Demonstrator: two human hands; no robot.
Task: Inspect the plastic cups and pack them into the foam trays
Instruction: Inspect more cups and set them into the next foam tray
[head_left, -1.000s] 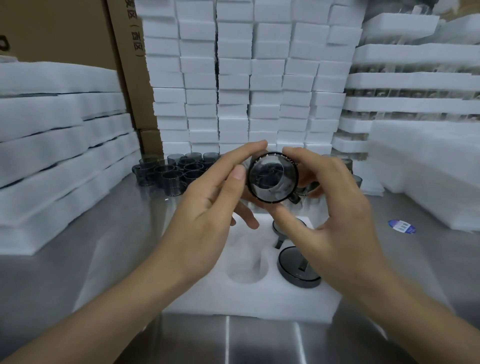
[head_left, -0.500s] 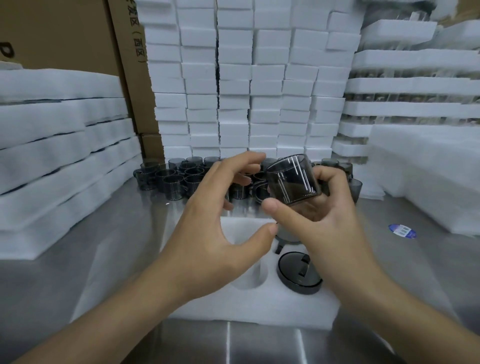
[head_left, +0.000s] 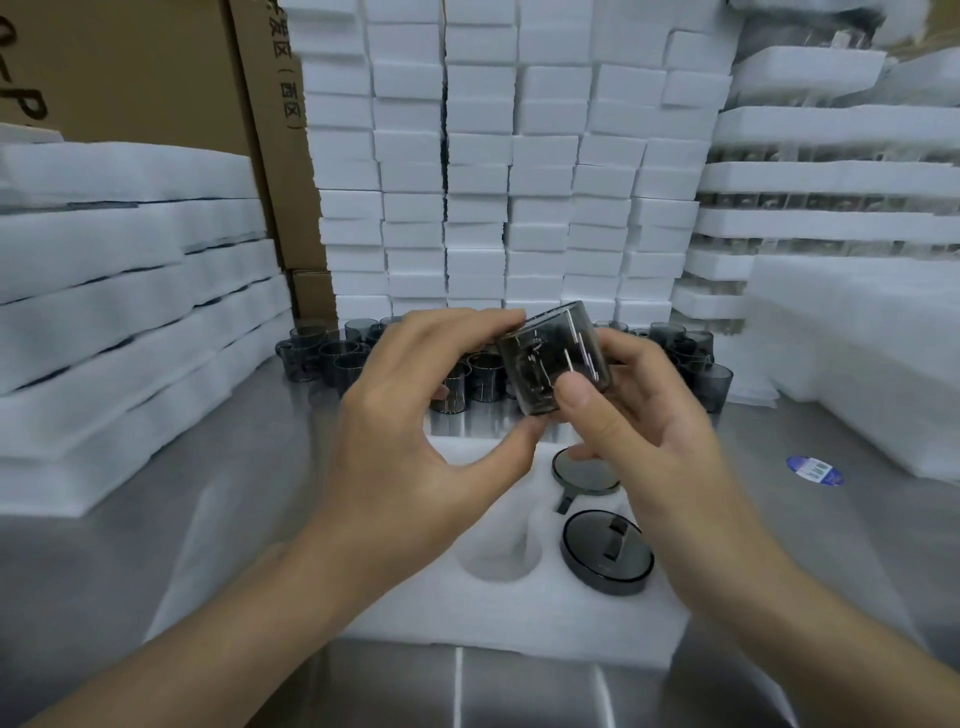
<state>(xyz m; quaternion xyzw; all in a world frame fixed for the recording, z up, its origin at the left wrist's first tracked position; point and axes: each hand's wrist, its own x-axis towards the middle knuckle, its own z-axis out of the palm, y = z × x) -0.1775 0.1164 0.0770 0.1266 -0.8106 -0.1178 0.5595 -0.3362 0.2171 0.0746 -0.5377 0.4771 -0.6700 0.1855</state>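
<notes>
A smoky grey transparent plastic cup (head_left: 553, 358) is held tilted on its side above the white foam tray (head_left: 519, 608). My right hand (head_left: 644, 431) grips it from the right, thumb pressed on its side. My left hand (head_left: 431, 431) pinches its left rim between forefinger on top and thumb below. Two grey cups sit upside down in the tray's right-hand holes, one near (head_left: 607, 558) and one further back (head_left: 584, 473). A left-hand hole (head_left: 498, 556) holds nothing.
Several loose grey cups (head_left: 332, 353) stand on the steel table behind the tray. Stacked white foam blocks (head_left: 493, 171) wall the back; foam tray stacks (head_left: 104, 291) line the left and right. Cardboard boxes (head_left: 156, 67) stand at back left. A blue sticker (head_left: 814, 470) lies on the table at right.
The cup was held with its mouth facing me, then turned so its side faces me. My left hand let go briefly and now pinches the rim again.
</notes>
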